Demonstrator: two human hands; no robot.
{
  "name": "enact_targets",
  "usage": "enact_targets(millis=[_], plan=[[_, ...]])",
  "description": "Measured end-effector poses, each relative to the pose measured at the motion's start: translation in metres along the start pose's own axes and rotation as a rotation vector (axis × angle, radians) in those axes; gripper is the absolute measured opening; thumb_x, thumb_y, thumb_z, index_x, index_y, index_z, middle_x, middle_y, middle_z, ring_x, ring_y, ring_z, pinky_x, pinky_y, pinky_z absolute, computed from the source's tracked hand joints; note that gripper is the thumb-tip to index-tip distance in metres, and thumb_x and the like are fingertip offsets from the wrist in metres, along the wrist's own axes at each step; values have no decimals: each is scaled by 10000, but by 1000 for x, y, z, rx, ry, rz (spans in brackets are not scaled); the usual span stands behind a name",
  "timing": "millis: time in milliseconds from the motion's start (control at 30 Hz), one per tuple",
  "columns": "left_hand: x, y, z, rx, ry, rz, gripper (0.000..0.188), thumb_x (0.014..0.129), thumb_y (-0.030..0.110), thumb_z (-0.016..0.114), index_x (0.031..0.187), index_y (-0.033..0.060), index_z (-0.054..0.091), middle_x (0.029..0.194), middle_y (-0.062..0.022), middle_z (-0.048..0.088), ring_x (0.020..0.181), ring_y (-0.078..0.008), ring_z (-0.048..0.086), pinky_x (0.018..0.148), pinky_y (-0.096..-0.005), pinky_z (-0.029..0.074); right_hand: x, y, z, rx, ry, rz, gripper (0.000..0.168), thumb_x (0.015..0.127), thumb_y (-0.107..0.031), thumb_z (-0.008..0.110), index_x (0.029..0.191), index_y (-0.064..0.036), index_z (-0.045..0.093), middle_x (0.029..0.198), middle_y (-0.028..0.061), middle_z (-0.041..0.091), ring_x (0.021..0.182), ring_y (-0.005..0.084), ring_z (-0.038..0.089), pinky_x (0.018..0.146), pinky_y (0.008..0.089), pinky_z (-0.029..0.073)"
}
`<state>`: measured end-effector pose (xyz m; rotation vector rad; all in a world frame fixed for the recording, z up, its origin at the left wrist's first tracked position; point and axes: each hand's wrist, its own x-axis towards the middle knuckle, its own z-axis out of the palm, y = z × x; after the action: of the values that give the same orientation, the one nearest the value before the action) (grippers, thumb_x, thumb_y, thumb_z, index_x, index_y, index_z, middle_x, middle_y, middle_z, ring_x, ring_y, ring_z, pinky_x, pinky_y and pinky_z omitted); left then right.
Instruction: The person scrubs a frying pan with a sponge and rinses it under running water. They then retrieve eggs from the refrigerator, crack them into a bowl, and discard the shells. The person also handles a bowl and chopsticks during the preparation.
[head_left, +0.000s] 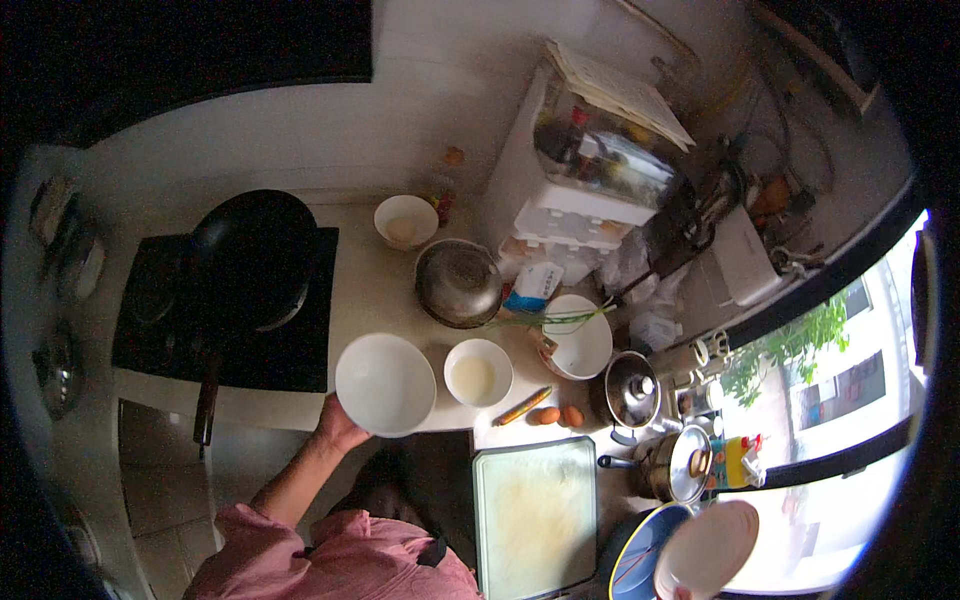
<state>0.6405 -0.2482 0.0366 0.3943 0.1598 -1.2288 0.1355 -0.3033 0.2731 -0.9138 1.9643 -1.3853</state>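
Note:
My left hand (343, 425) grips the lower rim of a white bowl (385, 384) and holds it up near the counter's front edge, left of a small white bowl (478, 373) with pale liquid in it. At the lower right a fingertip of my right hand (681, 593) shows at the edge of a large pale bowl (706, 551), tilted over a blue bowl with a yellow rim (646, 551). Most of that hand is hidden. Two brown eggs (561, 416) lie beside a yellow-brown stick-like item (523, 406). Green onions (570, 318) lie across another white bowl (589, 346).
A dark wok (253, 259) sits on the black cooktop (319, 300) at the left. Behind stand a metal bowl (459, 283) and a small bowl (406, 221). A cutting board (536, 517), lidded pots (632, 390) and stacked plastic containers (574, 202) are at the right.

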Motion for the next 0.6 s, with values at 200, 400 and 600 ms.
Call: enact_targets(millis=[200, 400, 600], plan=[[-25, -22, -62, -181, -14, -126, 424, 911, 250, 511, 1264, 16, 493, 1259, -158, 544, 1139, -309, 545, 976, -501, 444, 31, -21, 169, 203, -639, -200, 695, 693, -39, 623, 1344, -59, 380, 1250, 111, 482, 1164, 258, 456, 1017, 405, 358], [-45, -12, -62, -147, 101, -178, 484, 927, 324, 529, 1293, 14, 464, 1269, -152, 535, 1144, -275, 542, 960, -448, 463, -22, -85, 408, 43, -1013, -954, 627, 900, -350, 566, 1395, -53, 322, 1363, 146, 386, 1240, 264, 385, 1050, 422, 278], [-56, -9, -86, -67, 161, -281, 467, 935, 295, 526, 1300, 12, 462, 1282, -151, 523, 1167, -250, 523, 963, -407, 460, -87, -89, 568, -375, -915, -1107, 642, 764, 103, 365, 1374, -79, 284, 1273, 250, 449, 1152, 428, 483, 972, 473, 385]])
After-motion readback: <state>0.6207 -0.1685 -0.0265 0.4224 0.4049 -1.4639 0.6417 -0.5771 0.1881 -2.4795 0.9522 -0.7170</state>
